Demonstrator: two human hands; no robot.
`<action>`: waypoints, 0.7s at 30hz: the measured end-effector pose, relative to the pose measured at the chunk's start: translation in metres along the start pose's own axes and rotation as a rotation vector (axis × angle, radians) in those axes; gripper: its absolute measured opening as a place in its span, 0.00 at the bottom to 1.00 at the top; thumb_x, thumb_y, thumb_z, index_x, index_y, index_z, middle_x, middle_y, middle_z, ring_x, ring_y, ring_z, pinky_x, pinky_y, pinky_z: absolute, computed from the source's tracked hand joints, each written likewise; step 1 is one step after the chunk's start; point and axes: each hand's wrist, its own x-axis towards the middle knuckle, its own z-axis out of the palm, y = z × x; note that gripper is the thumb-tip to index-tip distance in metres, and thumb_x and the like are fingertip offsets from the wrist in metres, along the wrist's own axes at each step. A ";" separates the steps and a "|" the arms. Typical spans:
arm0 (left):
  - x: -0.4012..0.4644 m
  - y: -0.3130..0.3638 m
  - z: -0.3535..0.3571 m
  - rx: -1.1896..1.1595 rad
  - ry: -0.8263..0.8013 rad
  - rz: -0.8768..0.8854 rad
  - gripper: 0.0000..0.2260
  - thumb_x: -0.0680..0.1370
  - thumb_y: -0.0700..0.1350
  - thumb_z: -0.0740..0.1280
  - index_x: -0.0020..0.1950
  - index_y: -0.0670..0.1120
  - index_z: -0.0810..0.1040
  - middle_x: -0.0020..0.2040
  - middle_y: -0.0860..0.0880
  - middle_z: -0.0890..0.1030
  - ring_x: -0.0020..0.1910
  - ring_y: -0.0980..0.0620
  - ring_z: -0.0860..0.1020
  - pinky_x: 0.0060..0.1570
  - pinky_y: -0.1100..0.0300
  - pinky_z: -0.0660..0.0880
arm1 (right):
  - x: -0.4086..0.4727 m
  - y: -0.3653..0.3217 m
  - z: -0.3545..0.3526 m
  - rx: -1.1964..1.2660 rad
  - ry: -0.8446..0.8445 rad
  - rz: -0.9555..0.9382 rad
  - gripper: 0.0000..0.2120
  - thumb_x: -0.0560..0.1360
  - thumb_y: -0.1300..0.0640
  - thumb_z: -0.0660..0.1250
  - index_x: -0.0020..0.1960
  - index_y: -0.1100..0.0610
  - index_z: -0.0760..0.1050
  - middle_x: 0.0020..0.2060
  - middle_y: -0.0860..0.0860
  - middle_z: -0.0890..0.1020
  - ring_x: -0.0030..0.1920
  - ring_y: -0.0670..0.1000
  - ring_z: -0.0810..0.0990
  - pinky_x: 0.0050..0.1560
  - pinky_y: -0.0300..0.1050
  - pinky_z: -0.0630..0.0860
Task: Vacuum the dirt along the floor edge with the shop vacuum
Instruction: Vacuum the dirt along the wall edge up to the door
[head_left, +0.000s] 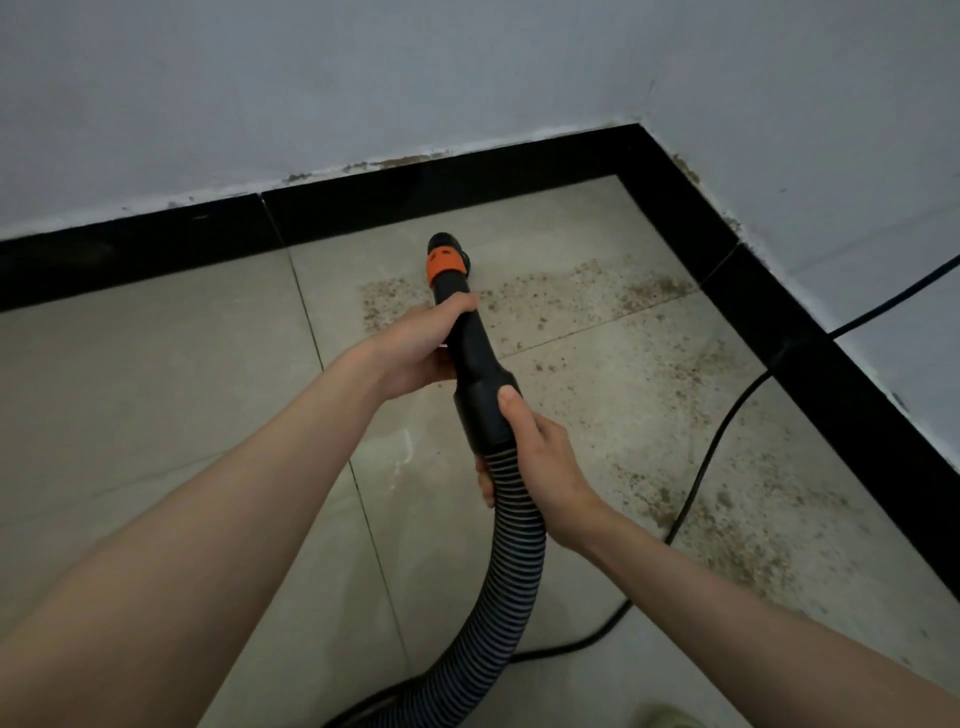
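A black vacuum wand (470, 343) with an orange collar (445, 264) points down at the tiled floor near the room's corner. Its nozzle tip (442, 240) sits just short of the black skirting. My left hand (421, 345) grips the wand below the collar. My right hand (535, 457) grips the cuff where the ribbed grey hose (511, 582) joins it, thumb on top. Brown dirt (587, 293) lies scattered on the tiles to the right of the nozzle and on along the right wall (727, 525).
Black skirting (467, 179) runs along both walls and meets at the corner at upper right. A black power cord (711, 457) crosses the dirty floor from the right wall toward the bottom. The hose curls out of view at the bottom edge.
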 end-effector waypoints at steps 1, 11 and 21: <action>-0.001 -0.001 0.000 -0.014 -0.001 0.008 0.09 0.80 0.49 0.62 0.50 0.43 0.71 0.42 0.46 0.74 0.39 0.50 0.76 0.39 0.58 0.77 | 0.000 -0.001 -0.001 0.002 -0.011 0.006 0.23 0.80 0.44 0.58 0.43 0.66 0.73 0.29 0.60 0.75 0.24 0.53 0.73 0.26 0.43 0.73; -0.006 -0.010 0.009 -0.262 0.016 0.021 0.09 0.80 0.45 0.63 0.53 0.40 0.72 0.45 0.46 0.76 0.42 0.50 0.76 0.40 0.60 0.75 | 0.003 -0.002 -0.010 -0.009 -0.071 0.067 0.27 0.77 0.40 0.59 0.53 0.65 0.74 0.36 0.61 0.79 0.30 0.56 0.77 0.32 0.48 0.76; -0.008 -0.007 0.002 -0.180 0.027 0.021 0.12 0.80 0.47 0.64 0.57 0.39 0.71 0.47 0.45 0.77 0.44 0.49 0.77 0.45 0.58 0.77 | 0.003 -0.002 0.014 -0.052 0.141 -0.034 0.17 0.78 0.46 0.64 0.50 0.62 0.73 0.34 0.59 0.76 0.24 0.53 0.75 0.25 0.44 0.74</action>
